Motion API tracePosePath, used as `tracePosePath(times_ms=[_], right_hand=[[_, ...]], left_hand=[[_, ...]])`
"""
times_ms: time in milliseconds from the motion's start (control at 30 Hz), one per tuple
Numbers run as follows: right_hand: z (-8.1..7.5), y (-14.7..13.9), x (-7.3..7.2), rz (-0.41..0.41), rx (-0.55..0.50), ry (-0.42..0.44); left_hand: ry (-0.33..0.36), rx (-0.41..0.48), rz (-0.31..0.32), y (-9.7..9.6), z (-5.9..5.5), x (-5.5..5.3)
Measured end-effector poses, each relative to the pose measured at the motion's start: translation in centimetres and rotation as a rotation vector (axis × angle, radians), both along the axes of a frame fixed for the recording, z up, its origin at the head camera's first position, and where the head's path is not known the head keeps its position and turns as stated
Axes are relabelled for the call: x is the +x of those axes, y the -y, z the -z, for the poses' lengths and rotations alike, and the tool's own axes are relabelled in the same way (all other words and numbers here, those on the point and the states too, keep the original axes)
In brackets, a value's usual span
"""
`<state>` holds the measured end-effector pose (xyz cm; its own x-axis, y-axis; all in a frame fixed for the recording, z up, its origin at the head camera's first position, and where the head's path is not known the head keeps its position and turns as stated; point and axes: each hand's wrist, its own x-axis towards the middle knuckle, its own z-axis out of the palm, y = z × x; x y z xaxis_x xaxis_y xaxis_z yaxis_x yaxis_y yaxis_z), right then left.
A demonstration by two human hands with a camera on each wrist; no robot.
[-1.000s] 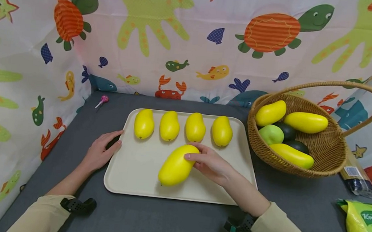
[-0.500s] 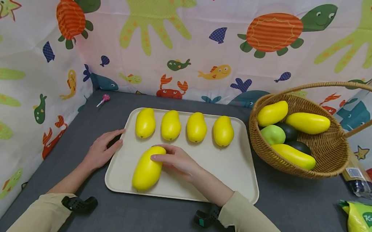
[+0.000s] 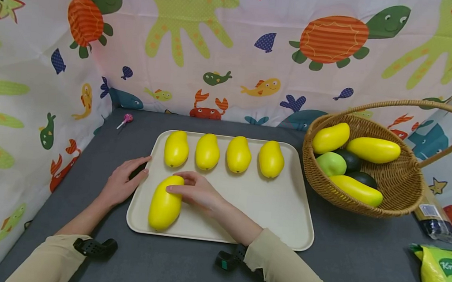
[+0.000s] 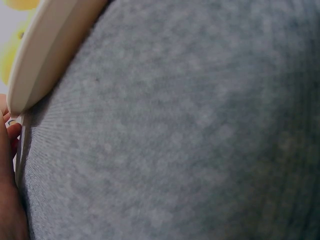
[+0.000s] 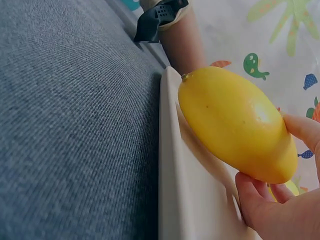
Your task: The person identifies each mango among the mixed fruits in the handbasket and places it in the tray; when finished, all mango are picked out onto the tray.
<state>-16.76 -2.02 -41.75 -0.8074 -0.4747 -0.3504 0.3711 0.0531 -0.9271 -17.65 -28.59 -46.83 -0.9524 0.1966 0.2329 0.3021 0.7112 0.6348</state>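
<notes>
My right hand pinches a large yellow mango by its far end, thumb on the near side and fingers behind it. The mango is over the front left part of the cream tray. In the right wrist view, that mango tilts close over the tray's surface, its stem end toward the left arm. Along the tray's back, several yellow mangoes stand in a spaced row. My left hand rests on the table at the tray's left edge, fingertips and thumb touching the rim.
A wicker basket at the right holds yellow mangoes, a green apple and dark green fruit. A yellow Knorr bag and a clear packet lie beyond it. A pink lollipop lies at the back left.
My right hand has carried the mango left across the tray, from its middle to its front left, turning it more upright in view. The left hand stays at the rim.
</notes>
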Motion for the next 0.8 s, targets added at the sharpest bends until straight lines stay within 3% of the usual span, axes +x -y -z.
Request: tracePosePath(times_ms=[200, 600, 800], right_hand=[[0.2, 0.5, 0.0, -0.015, 0.039, -0.050], [1.0, 0.4, 0.1, -0.037, 0.213, -0.317], [0.9, 0.5, 0.3, -0.052, 0.267, -0.363]], left_hand=[[0.007, -0.003, -0.003, 0.1, 0.0, -0.1], [0.003, 0.001, -0.004, 0.0, -0.2, 0.1], [0.003, -0.001, -0.001, -0.1, -0.2, 0.1]])
